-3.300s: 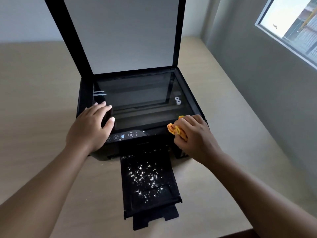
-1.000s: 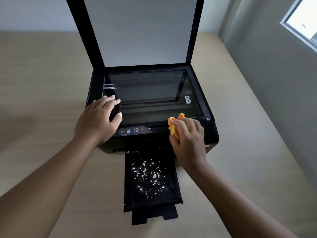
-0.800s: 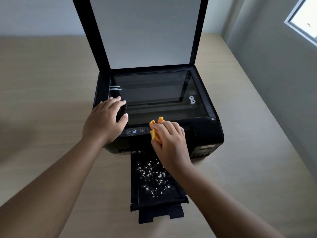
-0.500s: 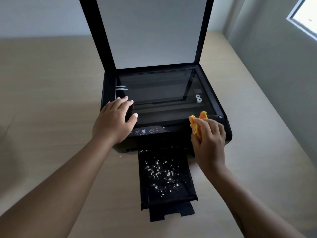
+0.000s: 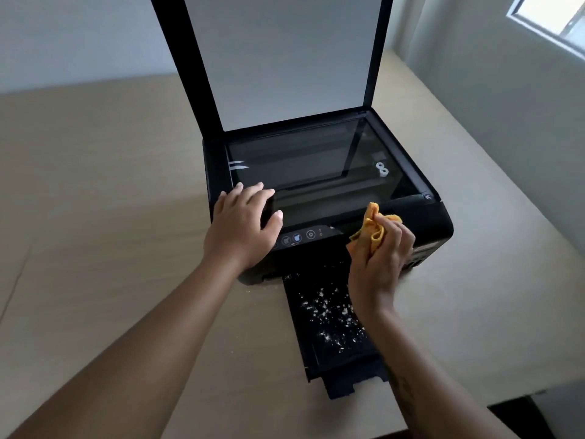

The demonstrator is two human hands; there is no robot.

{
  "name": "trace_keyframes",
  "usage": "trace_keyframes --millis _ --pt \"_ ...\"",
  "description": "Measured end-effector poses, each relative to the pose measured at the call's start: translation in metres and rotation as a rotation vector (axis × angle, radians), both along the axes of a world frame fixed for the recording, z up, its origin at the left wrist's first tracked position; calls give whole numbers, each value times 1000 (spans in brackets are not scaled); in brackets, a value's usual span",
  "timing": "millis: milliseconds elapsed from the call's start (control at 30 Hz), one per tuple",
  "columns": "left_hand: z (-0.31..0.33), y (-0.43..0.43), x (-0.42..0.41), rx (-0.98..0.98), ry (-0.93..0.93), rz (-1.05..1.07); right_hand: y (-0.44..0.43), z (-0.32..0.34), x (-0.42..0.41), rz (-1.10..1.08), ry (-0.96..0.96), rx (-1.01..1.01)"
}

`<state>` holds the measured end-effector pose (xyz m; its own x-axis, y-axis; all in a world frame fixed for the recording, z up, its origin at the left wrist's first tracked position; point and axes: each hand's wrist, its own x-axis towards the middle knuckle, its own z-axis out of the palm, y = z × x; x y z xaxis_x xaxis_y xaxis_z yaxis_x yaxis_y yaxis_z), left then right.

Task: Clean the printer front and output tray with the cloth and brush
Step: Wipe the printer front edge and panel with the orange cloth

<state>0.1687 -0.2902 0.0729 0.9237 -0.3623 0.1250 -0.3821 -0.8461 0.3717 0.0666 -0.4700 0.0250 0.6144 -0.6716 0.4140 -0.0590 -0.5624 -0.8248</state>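
Right now the wiping of the printer (image 5: pixel 421 223) front looks to be the step in hand: the right hand (image 5: pixel 378 258) is clenched around a bunched orange cloth (image 5: pixel 373 224), pressed at the front edge just right of the button strip (image 5: pixel 299 237). The left hand (image 5: pixel 242 226) lies flat and unclenched on the front-left corner of the printer, grasping nothing, apparently steadying it. The output tray (image 5: pixel 329 327) sticks out from the front toward the near edge of the table (image 5: pixel 95 217), its long axis running front to back, and white crumbs (image 5: pixel 329 315) are scattered over it. Next, I judge, comes clearing that tray (no brush is in sight), sweeping the crumbs along its length without pushing them into the slot.
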Motion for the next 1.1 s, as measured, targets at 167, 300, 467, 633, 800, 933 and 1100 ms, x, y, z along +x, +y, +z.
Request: trace_keyframes --millis 167,300,467,633,800,933,1100 --pt "-2 0 1 -2 0 -10 63 9 21 -154 -98 401" --pt "-5 0 3 -4 -17 -10 109 13 31 -329 -124 721" --pt "-8 3 3 8 -30 -21 158 -3 28 -311 -1 1106" --pt "-9 1 6 18 -45 -24 130 -13 40 -373 -74 1106" --pt "-8 -1 4 15 -49 -23 52 0 49 -520 -166 979" --pt "-7 -2 5 12 -52 -21 50 -2 52 -503 -120 1023" --pt "-8 -2 4 26 -46 -15 90 -8 34 -368 2 1100"
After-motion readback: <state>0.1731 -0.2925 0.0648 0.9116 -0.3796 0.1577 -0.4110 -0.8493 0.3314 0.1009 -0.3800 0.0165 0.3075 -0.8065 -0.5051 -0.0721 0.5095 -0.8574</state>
